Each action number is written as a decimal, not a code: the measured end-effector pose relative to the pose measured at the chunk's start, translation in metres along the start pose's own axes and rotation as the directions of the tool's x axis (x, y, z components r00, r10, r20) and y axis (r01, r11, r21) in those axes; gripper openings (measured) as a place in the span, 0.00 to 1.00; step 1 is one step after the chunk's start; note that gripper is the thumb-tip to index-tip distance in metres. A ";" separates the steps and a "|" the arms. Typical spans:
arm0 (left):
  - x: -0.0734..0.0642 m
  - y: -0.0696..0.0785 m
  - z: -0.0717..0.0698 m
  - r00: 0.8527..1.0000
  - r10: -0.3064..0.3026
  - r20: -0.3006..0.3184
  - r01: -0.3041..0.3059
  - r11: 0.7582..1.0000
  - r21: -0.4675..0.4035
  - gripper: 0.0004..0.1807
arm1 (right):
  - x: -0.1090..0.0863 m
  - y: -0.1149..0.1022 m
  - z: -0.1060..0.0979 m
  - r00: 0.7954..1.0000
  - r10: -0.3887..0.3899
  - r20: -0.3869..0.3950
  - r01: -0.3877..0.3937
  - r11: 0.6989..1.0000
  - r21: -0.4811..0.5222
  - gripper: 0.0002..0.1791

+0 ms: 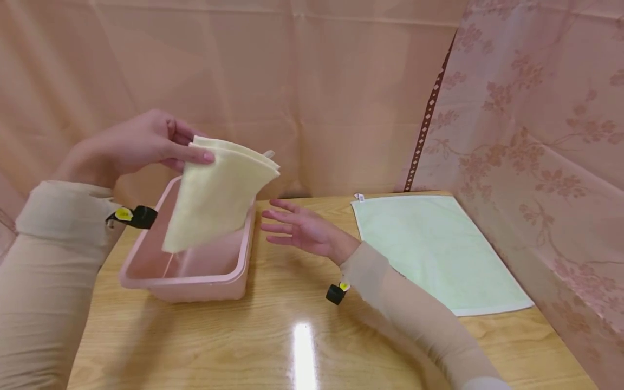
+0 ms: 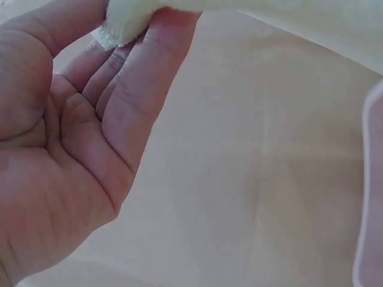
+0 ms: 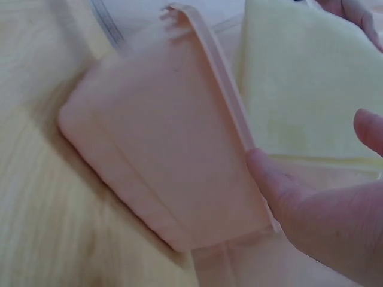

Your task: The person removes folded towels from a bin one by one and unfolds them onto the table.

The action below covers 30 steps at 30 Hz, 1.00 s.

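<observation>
A pale yellow towel [image 1: 219, 189], folded in layers, hangs over a pink plastic basin [image 1: 239, 271]. My left hand [image 1: 151, 141] pinches the towel's upper left corner between thumb and fingers; in the left wrist view the towel's edge [image 2: 128, 24] shows between the fingertips. To the right of the basin, my right hand [image 1: 307, 230] is held above the table with its fingers spread and nothing in them. From the right wrist, the towel [image 3: 311, 84] appears beyond the basin's outer wall [image 3: 161, 137].
A light green towel [image 1: 429, 238] with white edging lies flat on the right of the wooden table [image 1: 219, 341]. Pink curtains [image 1: 341, 108] stand behind and along the right side. A bright reflection shows at the table's front.
</observation>
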State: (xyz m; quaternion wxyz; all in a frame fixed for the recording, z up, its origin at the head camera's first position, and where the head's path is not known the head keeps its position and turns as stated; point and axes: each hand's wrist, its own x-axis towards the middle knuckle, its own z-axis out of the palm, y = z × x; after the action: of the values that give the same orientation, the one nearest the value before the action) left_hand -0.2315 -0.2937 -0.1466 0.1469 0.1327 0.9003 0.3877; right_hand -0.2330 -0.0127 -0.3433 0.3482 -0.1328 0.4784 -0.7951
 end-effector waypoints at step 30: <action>0.064 0.051 0.057 0.977 0.211 0.034 -0.193 0.939 -0.283 0.22 | -0.053 -0.061 -0.066 0.962 -0.269 -0.038 0.264 0.959 -0.106 0.15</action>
State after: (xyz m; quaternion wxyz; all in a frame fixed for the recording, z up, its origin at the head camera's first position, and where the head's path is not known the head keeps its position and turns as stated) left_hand -0.2632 -0.1996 -0.1562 0.1523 0.2147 0.8133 0.5189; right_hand -0.2568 0.0855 -0.3178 0.2183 -0.1926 0.5043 -0.8130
